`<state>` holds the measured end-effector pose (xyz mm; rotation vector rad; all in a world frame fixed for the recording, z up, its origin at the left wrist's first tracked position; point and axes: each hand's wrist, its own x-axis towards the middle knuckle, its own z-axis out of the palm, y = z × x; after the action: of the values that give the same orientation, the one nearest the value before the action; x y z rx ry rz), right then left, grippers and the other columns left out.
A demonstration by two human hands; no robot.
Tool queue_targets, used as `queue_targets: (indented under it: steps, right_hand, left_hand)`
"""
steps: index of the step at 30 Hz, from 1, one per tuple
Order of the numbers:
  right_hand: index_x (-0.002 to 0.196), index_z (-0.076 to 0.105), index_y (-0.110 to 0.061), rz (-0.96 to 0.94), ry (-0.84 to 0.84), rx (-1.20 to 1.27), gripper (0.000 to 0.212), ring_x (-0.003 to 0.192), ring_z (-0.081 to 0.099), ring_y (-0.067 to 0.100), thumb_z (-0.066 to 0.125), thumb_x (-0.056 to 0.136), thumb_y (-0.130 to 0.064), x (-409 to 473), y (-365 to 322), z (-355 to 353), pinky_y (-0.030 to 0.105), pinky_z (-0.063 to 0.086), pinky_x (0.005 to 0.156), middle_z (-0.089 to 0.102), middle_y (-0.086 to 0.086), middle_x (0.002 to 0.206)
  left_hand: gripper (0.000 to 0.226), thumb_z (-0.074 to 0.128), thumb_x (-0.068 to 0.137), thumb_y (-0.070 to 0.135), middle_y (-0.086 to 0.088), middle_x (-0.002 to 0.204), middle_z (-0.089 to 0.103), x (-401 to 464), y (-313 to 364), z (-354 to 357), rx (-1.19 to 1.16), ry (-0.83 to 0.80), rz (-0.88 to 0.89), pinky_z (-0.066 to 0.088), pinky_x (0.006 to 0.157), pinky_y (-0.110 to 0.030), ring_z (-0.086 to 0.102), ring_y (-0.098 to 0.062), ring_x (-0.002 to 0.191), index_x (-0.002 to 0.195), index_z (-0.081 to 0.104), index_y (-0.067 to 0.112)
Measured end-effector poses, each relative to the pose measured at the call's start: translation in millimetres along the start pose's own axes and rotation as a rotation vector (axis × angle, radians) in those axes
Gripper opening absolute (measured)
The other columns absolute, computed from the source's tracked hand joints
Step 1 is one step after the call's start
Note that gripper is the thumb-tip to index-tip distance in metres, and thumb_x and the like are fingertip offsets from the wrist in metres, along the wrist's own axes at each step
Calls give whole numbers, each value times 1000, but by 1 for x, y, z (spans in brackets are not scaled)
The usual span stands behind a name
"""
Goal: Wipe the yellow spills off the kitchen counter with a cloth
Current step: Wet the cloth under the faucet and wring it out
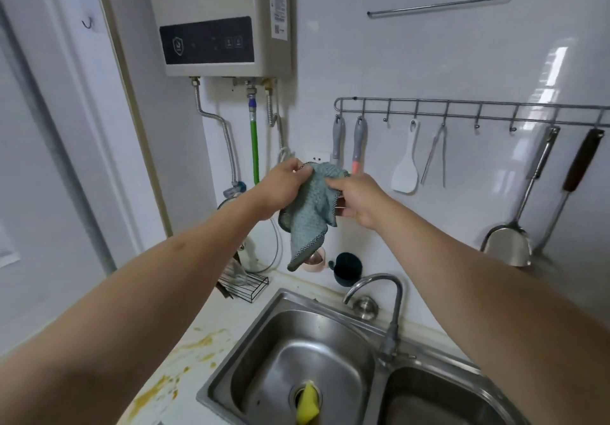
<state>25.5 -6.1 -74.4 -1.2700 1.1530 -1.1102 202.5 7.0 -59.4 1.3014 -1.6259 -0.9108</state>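
My left hand point(280, 190) and my right hand point(358, 198) are both raised in front of the white tiled wall, fingers curled tight into the blue-grey waffle-weave cloth point(308, 213). The left fingers pinch its upper left corner, the right fingers grip the upper right edge, and the rest of the cloth hangs down between them in a loose fold, its dark-trimmed lower corner pointing at the back of the tabletop.

Below my hands sits the stainless steel double sink point(297, 352) with its curved chrome tap point(379, 296), and a yellow sponge point(307, 406) lies over the drain of the left basin.

The yellow spills point(185, 362) I am after lie on the white tabletop point(211, 312) to the left of the sink, well below the cloth and nearer to me, towards the front left edge. They run as a smeared streak from beside the sink's back left corner down towards the near edge, so their long axis goes roughly front to back along the sink's left rim. My left forearm passes almost directly above them, so I judge the left hand the handier one to bring the cloth down and back onto the stain.
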Motion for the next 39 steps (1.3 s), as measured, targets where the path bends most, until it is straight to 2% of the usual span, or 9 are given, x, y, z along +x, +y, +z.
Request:
queue_targets:
  steps: [5, 10, 12, 14, 20, 23, 27, 33, 39]
  right_hand:
    - [110, 68, -11, 42, 152, -27, 15, 92, 74, 27, 57, 100, -13, 4, -7, 21, 38, 63, 68, 75, 12, 106]
    - [109, 59, -11, -47, 263, -3, 27, 104, 70, 33, 65, 84, -21, 7, -10, 32, 55, 58, 92, 68, 17, 117]
    - [97, 62, -11, -63, 279, 6, 19, 101, 70, 31, 65, 81, -21, 6, -10, 36, 50, 59, 90, 68, 17, 115]
    - [95, 63, -12, -47, 280, 30, 5, 97, 69, 29, 61, 91, -11, 4, -7, 38, 47, 58, 88, 69, 16, 110]
    - [109, 63, -4, 62, 333, -40, 17, 96, 70, 29, 58, 94, 0, -9, 17, 45, 45, 61, 86, 70, 16, 105]
    - [102, 61, -7, 57, 272, -9, 14, 89, 70, 25, 59, 94, 4, -15, 31, 53, 42, 60, 86, 69, 12, 94]
    - [107, 72, -4, 42, 242, -128, 30, 112, 68, 37, 68, 81, 10, -19, 44, 51, 51, 54, 101, 72, 19, 111]
    - [101, 74, -10, -100, 258, -571, 21, 100, 68, 27, 68, 90, 6, -19, 58, 26, 44, 61, 90, 67, 6, 101]
    - [89, 67, -7, -40, 253, -561, 3, 86, 58, 23, 68, 90, -9, -14, 73, 7, 38, 49, 76, 63, 7, 89]
  left_hand:
    - [33, 60, 102, 48, -2, 75, 59, -21, -29, -36, -10, 64, -10, 47, 58, -33, 56, -21, 64, 94, 54, 17]
    - [68, 98, 60, 35, -11, 104, 75, -46, -61, -86, 283, -360, -256, 55, 81, -36, 70, -25, 93, 113, 68, 3]
    - [46, 90, 54, 25, -17, 85, 63, -56, -69, -95, 370, -414, -317, 44, 62, -31, 56, -21, 73, 90, 71, 3]
    - [24, 76, 59, 17, -10, 79, 55, -59, -79, -105, 164, -296, -280, 37, 59, -27, 48, -17, 67, 77, 63, 8]
    - [25, 51, 98, 4, -11, 89, 66, -53, -111, -113, -595, 126, -332, 63, 75, -43, 69, -22, 72, 123, 56, 6]
    - [40, 74, 91, 9, -14, 105, 67, -53, -120, -104, -672, 197, -405, 60, 72, -34, 64, -22, 85, 129, 59, 10]
    - [68, 70, 75, -24, -20, 123, 62, -60, -132, -95, -398, 66, -343, 62, 85, -36, 64, -35, 110, 132, 53, 10]
    - [34, 57, 87, -10, -1, 83, 73, -63, -144, -97, 412, 132, -108, 55, 62, -31, 61, -17, 69, 89, 79, 15]
    - [12, 62, 87, 13, -15, 82, 64, -54, -154, -95, 70, 118, -203, 53, 72, -38, 58, -25, 74, 86, 67, 3]
